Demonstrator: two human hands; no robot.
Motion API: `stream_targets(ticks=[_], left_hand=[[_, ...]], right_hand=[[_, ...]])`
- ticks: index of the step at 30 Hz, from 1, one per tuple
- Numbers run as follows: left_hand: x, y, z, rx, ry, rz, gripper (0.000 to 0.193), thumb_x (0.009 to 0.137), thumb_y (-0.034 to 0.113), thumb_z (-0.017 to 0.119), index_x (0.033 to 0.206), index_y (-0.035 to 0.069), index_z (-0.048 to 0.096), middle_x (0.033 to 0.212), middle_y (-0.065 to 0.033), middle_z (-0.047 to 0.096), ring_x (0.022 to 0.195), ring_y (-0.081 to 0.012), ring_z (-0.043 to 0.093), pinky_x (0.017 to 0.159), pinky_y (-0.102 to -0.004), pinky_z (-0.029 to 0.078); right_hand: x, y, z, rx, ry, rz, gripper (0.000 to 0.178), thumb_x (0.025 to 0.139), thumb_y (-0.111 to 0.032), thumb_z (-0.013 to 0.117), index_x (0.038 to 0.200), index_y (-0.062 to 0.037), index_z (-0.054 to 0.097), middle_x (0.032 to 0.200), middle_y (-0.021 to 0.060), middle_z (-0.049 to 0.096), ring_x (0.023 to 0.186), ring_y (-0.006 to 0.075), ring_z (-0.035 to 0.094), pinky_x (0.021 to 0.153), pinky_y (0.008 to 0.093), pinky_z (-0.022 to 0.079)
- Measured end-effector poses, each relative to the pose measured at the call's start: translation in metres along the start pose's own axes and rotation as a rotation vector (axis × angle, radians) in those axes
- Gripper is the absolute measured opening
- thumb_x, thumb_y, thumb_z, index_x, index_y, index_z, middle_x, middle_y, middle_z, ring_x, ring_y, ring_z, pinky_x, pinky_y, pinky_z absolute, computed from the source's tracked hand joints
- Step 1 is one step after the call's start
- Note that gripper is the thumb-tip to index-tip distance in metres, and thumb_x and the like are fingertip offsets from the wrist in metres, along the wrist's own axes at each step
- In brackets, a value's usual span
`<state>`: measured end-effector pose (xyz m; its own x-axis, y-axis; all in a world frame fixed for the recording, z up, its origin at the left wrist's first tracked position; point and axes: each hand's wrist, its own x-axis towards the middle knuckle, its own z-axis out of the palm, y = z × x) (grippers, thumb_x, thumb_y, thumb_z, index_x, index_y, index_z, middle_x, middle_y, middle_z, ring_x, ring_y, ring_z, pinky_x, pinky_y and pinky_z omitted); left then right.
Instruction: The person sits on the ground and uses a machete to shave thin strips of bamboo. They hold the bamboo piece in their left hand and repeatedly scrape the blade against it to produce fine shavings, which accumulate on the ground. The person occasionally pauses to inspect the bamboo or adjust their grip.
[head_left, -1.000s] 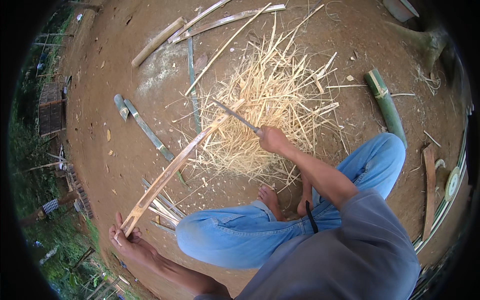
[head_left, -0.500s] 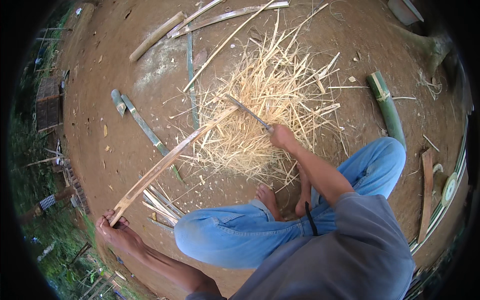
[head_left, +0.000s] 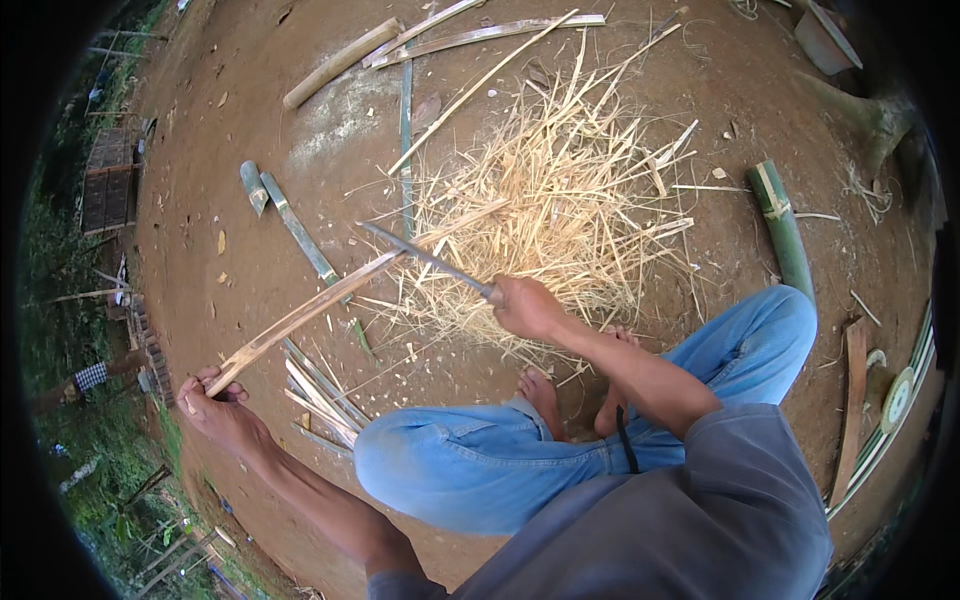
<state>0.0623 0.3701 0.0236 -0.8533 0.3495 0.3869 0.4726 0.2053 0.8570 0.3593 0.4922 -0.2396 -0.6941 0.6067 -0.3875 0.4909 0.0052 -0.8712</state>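
Note:
My left hand (head_left: 212, 400), out at the lower left, grips the near end of a long split bamboo strip (head_left: 300, 312). The strip slants up to the right, and its far end lies over a heap of pale shavings (head_left: 560, 190). In my right hand (head_left: 528, 306) is the handle of a long-bladed knife (head_left: 430, 258). Its blade points up and left, crossing over the strip about two-thirds of the way along. Whether the edge touches the wood I cannot tell. My right fingers wrap closed round the handle.
Split bamboo strips (head_left: 325, 395) lie by my left knee. A green bamboo length (head_left: 782, 225) lies right of the shavings, and a thinner green piece (head_left: 300, 230) lies to the left. At the far side is a bamboo pole (head_left: 342, 65). A brown board (head_left: 852, 410) lies at the right.
The knife has moved left and nearer along the strip, from close to its far end. My left hand has shifted slightly left and up with the strip.

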Motion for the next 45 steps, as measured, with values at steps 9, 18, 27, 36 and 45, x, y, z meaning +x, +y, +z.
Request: stream_targets(ticks=[9, 18, 27, 36, 45], left_hand=[[-0.016, 0.003, -0.027, 0.005, 0.071, -0.008, 0.012, 0.100, 0.013, 0.036, 0.099, 0.008, 0.047, 0.083, -0.0111, 0.062, 0.050, -0.0116, 0.052, 0.041, -0.0206, 0.040], [-0.016, 0.012, -0.005, -0.005, 0.078, 0.002, 0.014, 0.100, 0.016, 0.038, 0.100, 0.006, 0.048, 0.084, -0.0104, 0.062, 0.053, -0.0122, 0.052, 0.045, -0.0222, 0.040], [-0.007, 0.007, -0.033, 0.005, 0.048, -0.038, 0.014, 0.101, 0.017, 0.039, 0.098, 0.006, 0.047, 0.082, -0.0099, 0.062, 0.052, -0.0126, 0.053, 0.043, -0.0226, 0.041], [-0.003, 0.028, -0.162, -0.081, 0.082, -0.018, 0.010, 0.101, 0.017, 0.041, 0.099, 0.007, 0.043, 0.078, -0.0093, 0.060, 0.049, -0.0125, 0.052, 0.042, -0.0222, 0.041], [-0.051, 0.047, -0.188, -0.033, 0.121, 0.008, 0.011, 0.101, 0.014, 0.036, 0.099, 0.007, 0.043, 0.083, -0.0109, 0.060, 0.050, -0.0132, 0.051, 0.040, -0.0229, 0.039]], right_hand=[[0.004, 0.015, 0.007, -0.173, 0.129, 0.112, 0.020, 0.091, -0.017, 0.055, 0.095, 0.0015, 0.061, 0.077, 0.0236, 0.066, 0.071, 0.0401, 0.065, 0.068, 0.0493, 0.051], [0.044, 0.082, -0.023, -0.211, 0.166, 0.193, 0.030, 0.099, -0.026, 0.046, 0.100, 0.0003, 0.061, 0.081, 0.0238, 0.066, 0.076, 0.0387, 0.066, 0.070, 0.0502, 0.051], [0.006, 0.066, -0.024, -0.209, 0.086, 0.290, 0.033, 0.099, -0.027, 0.046, 0.104, 0.0017, 0.061, 0.087, 0.0230, 0.066, 0.084, 0.0390, 0.066, 0.078, 0.0486, 0.052], [-0.072, -0.041, 0.036, -0.063, 0.121, 0.345, 0.029, 0.095, -0.022, 0.050, 0.100, 0.0035, 0.063, 0.088, 0.0263, 0.067, 0.080, 0.0392, 0.067, 0.074, 0.0475, 0.052], [-0.120, -0.134, 0.112, -0.155, -0.043, -0.031, 0.017, 0.085, -0.010, 0.058, 0.098, 0.0001, 0.060, 0.075, 0.0223, 0.065, 0.066, 0.0358, 0.064, 0.061, 0.0452, 0.052]])
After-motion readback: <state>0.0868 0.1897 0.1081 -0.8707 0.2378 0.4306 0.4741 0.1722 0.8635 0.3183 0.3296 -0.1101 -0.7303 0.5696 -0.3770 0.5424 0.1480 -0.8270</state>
